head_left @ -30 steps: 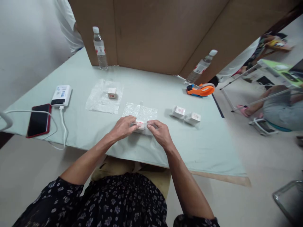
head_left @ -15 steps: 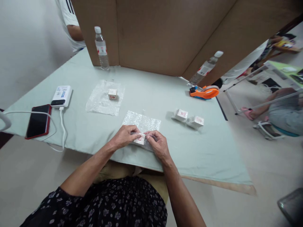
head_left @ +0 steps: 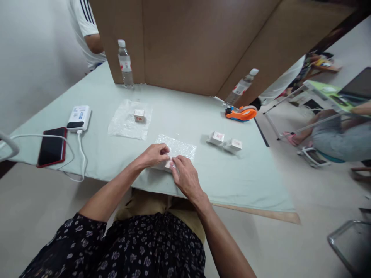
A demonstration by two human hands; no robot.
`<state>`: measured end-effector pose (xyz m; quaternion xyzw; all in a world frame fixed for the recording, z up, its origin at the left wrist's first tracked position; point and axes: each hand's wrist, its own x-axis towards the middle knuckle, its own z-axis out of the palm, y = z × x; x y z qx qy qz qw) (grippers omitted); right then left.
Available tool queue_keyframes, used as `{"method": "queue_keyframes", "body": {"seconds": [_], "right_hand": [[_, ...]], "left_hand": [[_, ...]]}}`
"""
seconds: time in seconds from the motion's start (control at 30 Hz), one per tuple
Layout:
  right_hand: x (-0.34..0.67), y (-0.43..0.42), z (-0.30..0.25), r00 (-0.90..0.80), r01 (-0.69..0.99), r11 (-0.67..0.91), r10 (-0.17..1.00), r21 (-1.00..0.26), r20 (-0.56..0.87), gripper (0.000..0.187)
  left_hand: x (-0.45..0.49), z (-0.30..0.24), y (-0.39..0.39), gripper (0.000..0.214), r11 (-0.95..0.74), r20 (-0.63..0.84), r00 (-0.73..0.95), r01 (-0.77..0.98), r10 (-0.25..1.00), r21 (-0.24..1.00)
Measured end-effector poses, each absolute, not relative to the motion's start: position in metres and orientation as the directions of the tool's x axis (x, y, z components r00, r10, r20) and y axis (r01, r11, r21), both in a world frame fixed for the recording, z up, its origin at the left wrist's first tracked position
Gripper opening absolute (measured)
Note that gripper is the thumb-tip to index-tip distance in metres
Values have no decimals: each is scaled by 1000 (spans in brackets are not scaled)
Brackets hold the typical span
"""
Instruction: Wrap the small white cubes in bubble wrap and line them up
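Observation:
A sheet of bubble wrap lies near the table's front edge. At its near end sits a small white box, mostly covered by my fingers. My left hand is closed on the box and wrap from the left. My right hand pinches the wrap over the box from the right. Both hands touch each other above the box.
A second small box rests on another plastic sheet. Two wrapped boxes lie right, an orange tape dispenser behind. Phone, power bank, two water bottles, cardboard screen. A person in white stands far left; another sits right.
My right hand has slid left and closer over the box, drawing the wrap's near edge with it. My left hand has stayed on the box. The camera view shifted slightly.

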<state>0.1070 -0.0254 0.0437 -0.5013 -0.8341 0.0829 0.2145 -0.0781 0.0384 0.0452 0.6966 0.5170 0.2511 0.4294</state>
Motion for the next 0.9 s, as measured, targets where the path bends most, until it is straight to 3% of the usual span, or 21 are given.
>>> {"method": "queue_keyframes", "body": {"seconds": [0.33,0.47,0.63,0.77,0.9], "right_hand": [[112,1,55,-491,790,500,863,-355,123,25],[107,1,67,-493,825,480,869,-298,35,26],[96,-5,80,-478,877,472,876,-93,-68,34],[89,-9,83,-520,839,530,848,127,-105,21],[89,-7,82,-575,792,582,813,185,-97,18]], "left_hand": [[-122,42,19,50,159,-191,-31,692,981,704],[-116,46,14,55,159,-230,-28,803,973,575],[-110,39,22,54,173,-291,-13,829,957,531],[-107,31,28,37,188,-282,-32,817,959,545],[-100,35,23,20,177,-244,-29,771,969,612]]}}
